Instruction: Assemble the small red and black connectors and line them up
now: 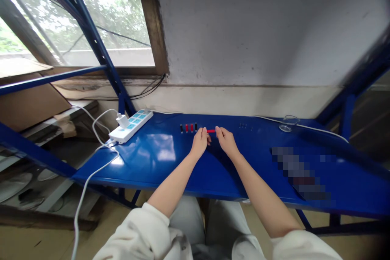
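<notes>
A slim red stick-like piece is stretched level between my two hands, just above the blue tabletop. My left hand pinches its left end. At the right end, the fingers of my right hand are closed on it as well. Fingers cover both ends, so its exact kind is not clear. Just beyond my left hand stands a short row of small upright pieces: a black one, a red one, another red one and a black one. Their lower ends look pale.
A white power strip with a plug and cable lies at the table's left. Several tiny clear bits sit right of my hands. Farther right are a clear round container and a blurred-out dark object. Blue metal posts flank the table.
</notes>
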`<state>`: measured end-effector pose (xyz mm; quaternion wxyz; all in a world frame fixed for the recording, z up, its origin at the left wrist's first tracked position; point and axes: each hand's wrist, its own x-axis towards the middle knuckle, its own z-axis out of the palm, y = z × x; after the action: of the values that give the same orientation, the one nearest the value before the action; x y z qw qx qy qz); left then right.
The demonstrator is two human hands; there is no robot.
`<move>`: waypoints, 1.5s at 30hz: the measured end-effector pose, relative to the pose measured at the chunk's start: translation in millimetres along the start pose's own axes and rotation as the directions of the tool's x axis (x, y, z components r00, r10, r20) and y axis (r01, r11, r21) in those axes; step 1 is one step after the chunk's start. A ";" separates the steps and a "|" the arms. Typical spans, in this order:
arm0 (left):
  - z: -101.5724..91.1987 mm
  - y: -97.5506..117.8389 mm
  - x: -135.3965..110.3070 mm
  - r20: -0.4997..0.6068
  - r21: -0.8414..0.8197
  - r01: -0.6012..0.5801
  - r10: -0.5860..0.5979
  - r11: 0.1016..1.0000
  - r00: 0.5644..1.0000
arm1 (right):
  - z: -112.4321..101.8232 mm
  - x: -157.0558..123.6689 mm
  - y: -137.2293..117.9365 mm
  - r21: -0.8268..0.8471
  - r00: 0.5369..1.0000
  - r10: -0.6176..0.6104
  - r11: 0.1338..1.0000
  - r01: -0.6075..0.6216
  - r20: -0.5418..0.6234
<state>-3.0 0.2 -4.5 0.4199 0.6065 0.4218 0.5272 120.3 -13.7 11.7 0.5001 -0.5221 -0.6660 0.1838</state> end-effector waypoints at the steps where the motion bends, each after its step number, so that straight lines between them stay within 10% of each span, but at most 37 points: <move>1: -0.8 -1.3 1.3 -0.021 -0.012 0.008 -0.008 1.000 1.000 | -0.2 -0.1 -0.2 0.012 1.000 0.001 1.000 -0.002 0.003; 9: -13.7 -4.0 12.0 -0.184 -0.079 0.047 -0.061 0.996 0.981 | -2.0 8.5 13.6 0.291 0.982 0.139 0.952 -0.097 -0.127; 18: -9.5 -1.3 7.5 -0.035 -0.060 -0.010 0.008 0.998 0.999 | 8.2 8.8 19.1 0.255 0.976 0.082 0.958 -0.133 0.200; 35: -10.4 -2.0 5.9 -0.020 -0.068 -0.006 0.005 0.998 1.000 | 10.1 5.5 17.5 0.322 0.937 0.037 0.934 -0.155 0.346; 45: -10.9 -3.4 5.2 -0.079 0.247 -0.074 0.096 0.966 0.992 | 5.1 11.2 29.4 0.001 0.998 0.025 1.000 -0.025 0.065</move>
<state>-13.5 6.8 -5.3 0.2999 0.6466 0.4754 0.5158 131.5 8.9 -7.7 0.4763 -0.5236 -0.6751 0.2077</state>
